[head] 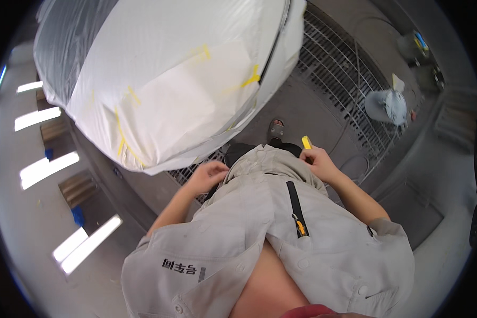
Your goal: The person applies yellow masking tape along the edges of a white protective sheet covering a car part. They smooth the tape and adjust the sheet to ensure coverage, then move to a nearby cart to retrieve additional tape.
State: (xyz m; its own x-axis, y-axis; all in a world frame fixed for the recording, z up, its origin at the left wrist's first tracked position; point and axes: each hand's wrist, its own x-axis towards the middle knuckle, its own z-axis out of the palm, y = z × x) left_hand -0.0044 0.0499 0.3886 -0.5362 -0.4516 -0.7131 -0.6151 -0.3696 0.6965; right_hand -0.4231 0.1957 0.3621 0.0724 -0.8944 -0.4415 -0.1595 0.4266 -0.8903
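Note:
My left hand [207,175] is beside the left hem of my light grey work shirt [238,206], its fingers curled and slightly blurred; whether they pinch the cloth cannot be made out. On the other side of my waist, my right hand [321,162] holds a roll of yellow tape [306,142], which sticks out past the fingers. Ahead and to the left stands a large rounded body wrapped in whitish plastic film [143,35]. A sheet of white masking paper [187,95] lies over the film, with strips of yellow tape [250,79] at its edges.
Metal floor grating [334,59] runs ahead on the right, with a hose [356,67] across it. A whitish bucket [377,105] stands on the grating. Farther off is a grey bin [411,47]. Bright lamps [49,169] line the left wall. One sandal [277,129] shows below me.

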